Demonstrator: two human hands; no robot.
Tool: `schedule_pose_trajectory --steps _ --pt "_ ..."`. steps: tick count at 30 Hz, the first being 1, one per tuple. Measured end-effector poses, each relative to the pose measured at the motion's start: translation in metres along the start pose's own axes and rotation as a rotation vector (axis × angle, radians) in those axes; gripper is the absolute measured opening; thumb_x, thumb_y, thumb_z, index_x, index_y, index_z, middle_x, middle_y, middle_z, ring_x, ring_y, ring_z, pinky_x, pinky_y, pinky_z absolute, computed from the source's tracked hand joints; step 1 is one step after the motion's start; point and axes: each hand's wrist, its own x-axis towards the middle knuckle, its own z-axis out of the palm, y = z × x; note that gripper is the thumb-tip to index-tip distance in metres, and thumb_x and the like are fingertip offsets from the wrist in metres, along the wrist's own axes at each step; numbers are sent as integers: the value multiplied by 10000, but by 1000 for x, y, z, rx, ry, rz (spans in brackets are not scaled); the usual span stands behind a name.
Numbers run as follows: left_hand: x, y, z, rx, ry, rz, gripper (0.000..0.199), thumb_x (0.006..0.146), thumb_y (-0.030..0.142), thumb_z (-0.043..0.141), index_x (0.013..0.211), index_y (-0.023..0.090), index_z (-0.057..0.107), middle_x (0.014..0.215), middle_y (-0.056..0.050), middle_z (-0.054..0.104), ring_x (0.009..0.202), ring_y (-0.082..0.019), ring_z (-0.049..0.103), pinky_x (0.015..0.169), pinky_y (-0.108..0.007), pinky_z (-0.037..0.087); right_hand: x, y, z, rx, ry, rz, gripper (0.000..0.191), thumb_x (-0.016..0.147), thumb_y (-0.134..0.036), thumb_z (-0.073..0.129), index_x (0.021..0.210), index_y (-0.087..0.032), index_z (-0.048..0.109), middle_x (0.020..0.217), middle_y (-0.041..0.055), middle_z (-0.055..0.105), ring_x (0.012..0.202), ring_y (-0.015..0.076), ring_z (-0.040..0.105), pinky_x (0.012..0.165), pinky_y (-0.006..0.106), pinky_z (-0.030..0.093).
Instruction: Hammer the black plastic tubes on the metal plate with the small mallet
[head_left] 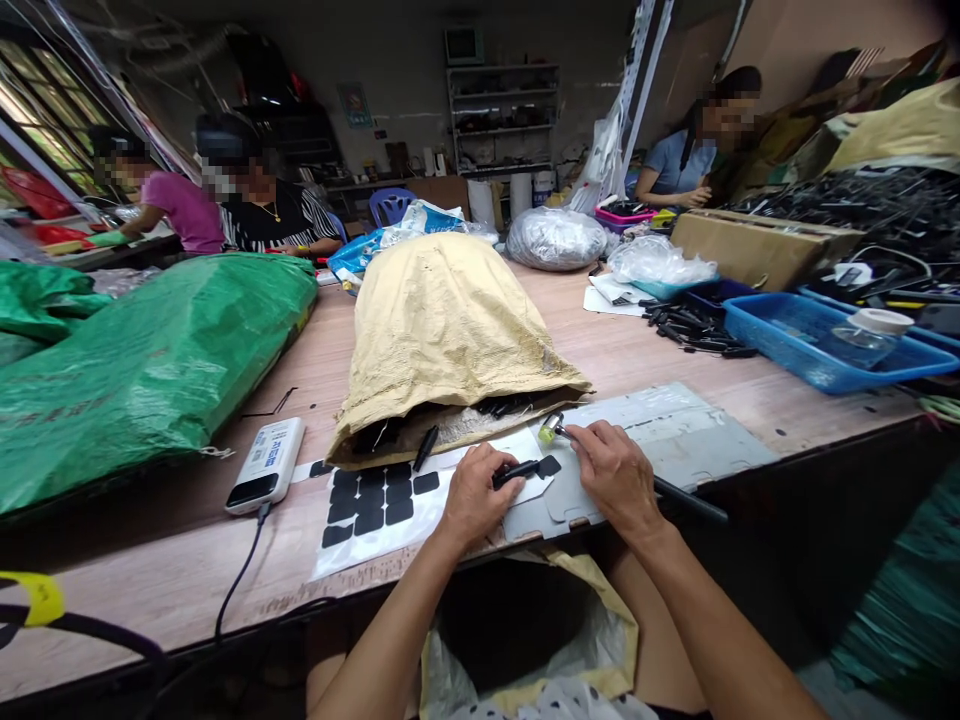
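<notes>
My left hand (478, 492) is closed, its fingers pinching a short black rod-like part (514, 474) just above the grey board. My right hand (616, 478) is wrapped round a small hammer with a yellow-green and metal head (551, 430); its black handle sticks out below the wrist side. Between the hands a black square sticker (549, 466) lies close to the part's tip. A white sheet (349, 556) with rows of black square stickers spreads left of my left hand. Another black part (426, 448) leans at the mouth of a beige woven sack (457, 330).
A power bank (267, 465) with a cable lies left of the sheet, near a green sack (150, 370). Blue tray (817, 345), cardboard box (765, 245) and black parts (694, 328) stand right. An open sack (615, 650) is at my lap. Several people sit beyond.
</notes>
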Motion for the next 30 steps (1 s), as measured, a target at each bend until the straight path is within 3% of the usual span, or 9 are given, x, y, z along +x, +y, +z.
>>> schedule_pose_trajectory --steps 8,12,16,21,24,27,30 --pt "2 -1 1 -25 -12 -44 143 818 215 702 960 228 716 884 -9 638 902 -201 571 797 -318 423 -14 -29 -29 446 -38 20 296 1001 -232 476 1232 -250 660 1037 51 699 960 184 660 858 299 504" --pt "2 -3 3 -19 -8 -39 131 826 229 701 956 231 714 892 -8 639 906 -200 570 807 -321 424 -23 -33 -29 364 16 -13 335 1000 -214 468 1276 -252 654 980 59 692 929 194 658 844 306 503" --pt "2 -5 4 -14 0 -45 134 821 226 708 954 228 714 884 -8 635 901 -201 565 798 -321 420 -28 -36 -26 245 -57 -39 359 994 -179 450 1263 -262 673 887 47 670 857 191 644 772 294 490" --pt "2 -5 4 -23 -4 -39 104 825 219 707 928 222 706 897 -9 630 908 -200 557 802 -318 416 -25 -48 -30 330 -20 -66 369 1007 -202 442 1313 -260 640 945 68 676 906 198 637 823 306 496" --pt "1 -4 4 -17 0 -44 79 819 214 709 897 217 700 877 -8 616 896 -200 552 791 -317 413 -25 -53 -29 305 -88 -101 369 1001 -182 441 1297 -259 648 912 57 665 880 192 630 795 299 490" --pt "0 -3 4 -30 10 -44 136 785 204 722 918 219 701 884 -8 620 902 -205 554 801 -323 421 -23 -51 -28 312 -123 -68 335 1001 -199 459 1255 -262 669 910 41 666 875 182 636 790 288 488" --pt "-1 -3 4 -38 18 -30 231 717 163 727 940 216 692 914 -9 634 918 -209 557 837 -334 434 -14 -39 -28 345 -60 -16 317 1004 -239 478 1259 -261 665 980 41 686 926 183 647 835 292 490"
